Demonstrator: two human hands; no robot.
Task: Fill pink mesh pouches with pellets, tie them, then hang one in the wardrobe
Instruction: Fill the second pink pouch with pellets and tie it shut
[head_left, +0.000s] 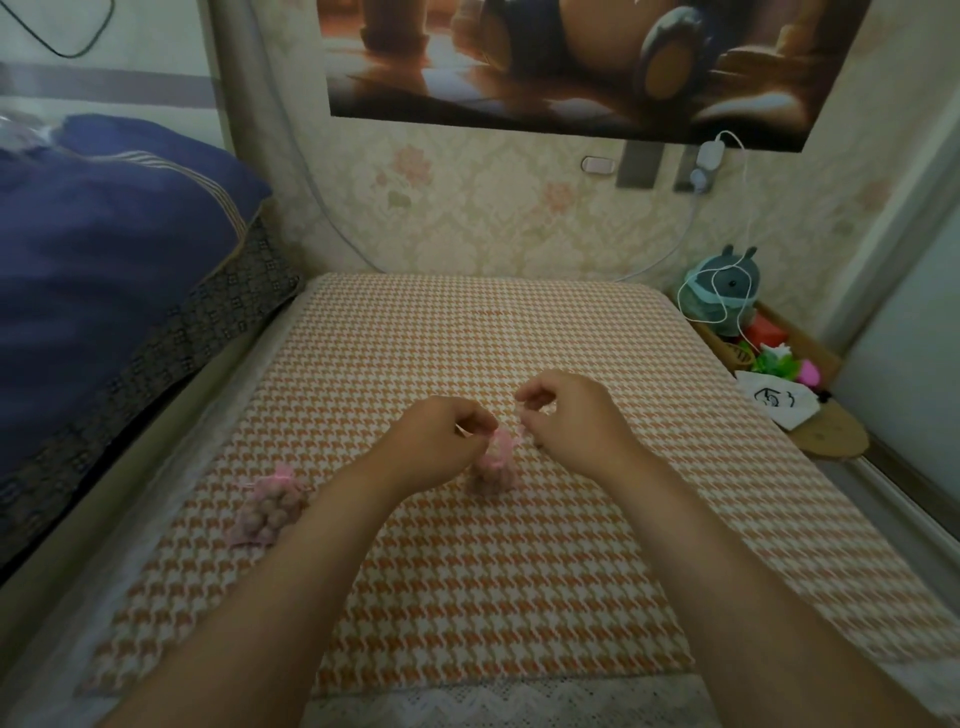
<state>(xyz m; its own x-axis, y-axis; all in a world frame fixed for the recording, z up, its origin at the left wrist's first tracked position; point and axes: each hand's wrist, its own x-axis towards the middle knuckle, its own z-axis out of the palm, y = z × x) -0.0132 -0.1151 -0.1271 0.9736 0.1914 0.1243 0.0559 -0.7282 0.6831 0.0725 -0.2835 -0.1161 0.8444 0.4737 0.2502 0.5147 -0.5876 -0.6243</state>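
Upright on the houndstooth tabletop stands a pink mesh pouch of pellets, directly between and just below both hands. Left hand pinches a drawstring end at the pouch's neck; right hand pinches the other end, just beside it. A second filled pouch lies well apart to the left.

Beyond our fingers the cloth lies bare to the wall. Between them stands one pouch; another pouch lies left, bedding farther left.
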